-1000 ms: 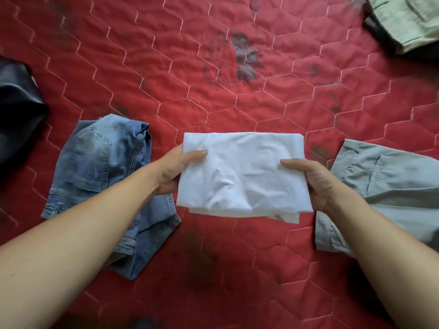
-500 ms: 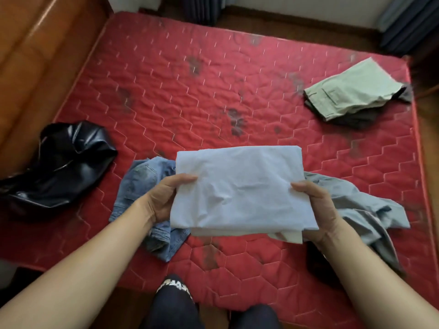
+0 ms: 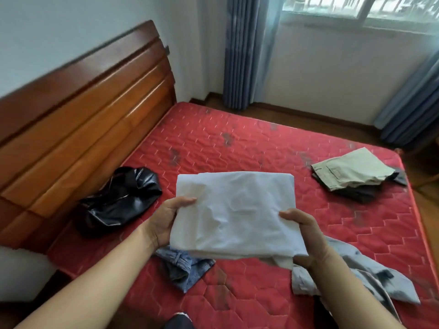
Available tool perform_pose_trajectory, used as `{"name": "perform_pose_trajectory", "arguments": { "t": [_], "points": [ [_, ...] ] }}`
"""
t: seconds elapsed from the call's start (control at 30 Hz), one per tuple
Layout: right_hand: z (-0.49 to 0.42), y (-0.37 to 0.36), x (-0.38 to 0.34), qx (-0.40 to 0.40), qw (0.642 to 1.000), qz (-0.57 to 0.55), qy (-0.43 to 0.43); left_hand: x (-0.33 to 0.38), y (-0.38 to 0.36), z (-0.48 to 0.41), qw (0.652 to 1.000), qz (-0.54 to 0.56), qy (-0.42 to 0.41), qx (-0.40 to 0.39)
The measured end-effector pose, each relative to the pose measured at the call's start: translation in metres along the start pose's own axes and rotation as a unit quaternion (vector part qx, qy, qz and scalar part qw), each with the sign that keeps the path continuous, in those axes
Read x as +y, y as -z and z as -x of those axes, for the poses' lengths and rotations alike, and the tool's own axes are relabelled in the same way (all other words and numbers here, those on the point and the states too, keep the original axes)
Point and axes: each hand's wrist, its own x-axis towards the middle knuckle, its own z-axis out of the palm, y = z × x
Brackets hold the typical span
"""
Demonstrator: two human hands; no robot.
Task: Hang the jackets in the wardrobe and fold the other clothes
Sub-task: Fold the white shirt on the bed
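A folded white garment (image 3: pixel 235 212) is held flat in the air above the red mattress (image 3: pixel 273 148). My left hand (image 3: pixel 166 219) grips its left edge, thumb on top. My right hand (image 3: pixel 306 236) grips its right edge the same way. Under the garment lie crumpled blue jeans (image 3: pixel 185 267), partly hidden. A loose grey garment (image 3: pixel 370 274) lies at the right, beneath my right forearm. A shiny black jacket (image 3: pixel 121 198) is bunched by the headboard. Folded beige trousers (image 3: pixel 351 169) rest on a dark garment at the far right.
The wooden headboard (image 3: pixel 78 124) runs along the left. Blue curtains (image 3: pixel 244 51) hang at the far wall under a window (image 3: pixel 361 8). Wooden floor shows beyond the mattress's far and right edges. My leg is visible at the bottom.
The view has tilted up from the mattress to the whole room. Both hands have lifted the folded white garment off the mattress and hold it higher.
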Motion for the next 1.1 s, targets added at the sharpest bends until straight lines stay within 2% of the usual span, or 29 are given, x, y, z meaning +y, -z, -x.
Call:
{"name": "perform_pose_trajectory", "arguments": {
  "t": [0.13, 0.27, 0.43, 0.77, 0.97, 1.1],
  "points": [
    [-0.002, -0.034, 0.009, -0.060, 0.995, 0.058, -0.052, -0.011, 0.014, 0.067, 0.993, 0.041, -0.058, 0.099],
    [-0.020, -0.079, 0.038, -0.083, 0.982, 0.131, -0.111, -0.037, 0.043, 0.148, 0.970, 0.094, -0.102, 0.201],
    [-0.039, -0.155, 0.098, -0.147, 0.939, 0.244, -0.195, -0.076, 0.075, 0.261, 0.925, 0.165, -0.170, 0.296],
    [-0.040, -0.331, 0.282, -0.350, 0.792, 0.409, -0.288, -0.179, 0.155, 0.475, 0.818, 0.233, -0.313, 0.423],
    [-0.021, -0.424, 0.441, -0.403, 0.710, 0.469, -0.337, -0.251, 0.200, 0.609, 0.735, 0.294, -0.355, 0.498],
    [-0.002, -0.477, 0.538, -0.453, 0.642, 0.485, -0.384, -0.297, 0.218, 0.684, 0.673, 0.342, -0.372, 0.540]
  ]
}}
